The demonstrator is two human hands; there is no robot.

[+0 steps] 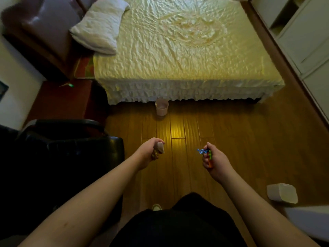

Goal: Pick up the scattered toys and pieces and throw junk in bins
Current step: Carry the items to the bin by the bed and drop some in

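My left hand (pixel 149 152) is curled round a bunch of beige and brown scraps (pixel 159 148) over the wooden floor. My right hand (pixel 214 161) grips a bundle of small coloured toy pieces (pixel 208 154), blue, green, red and orange, with a blue bit sticking out to the left. A small pink bin (pixel 161 106) stands on the floor against the foot of the bed, well ahead of both hands. A white bin (pixel 282 193) sits on the floor at the lower right, beside my right forearm.
A bed with a yellow cover (pixel 178 50) and a white pillow (pixel 101 25) fills the far side. A black chair (pixel 67 157) stands at my left, a red-brown nightstand (pixel 65 100) beyond it. White cupboards (pixel 306 38) line the right wall.
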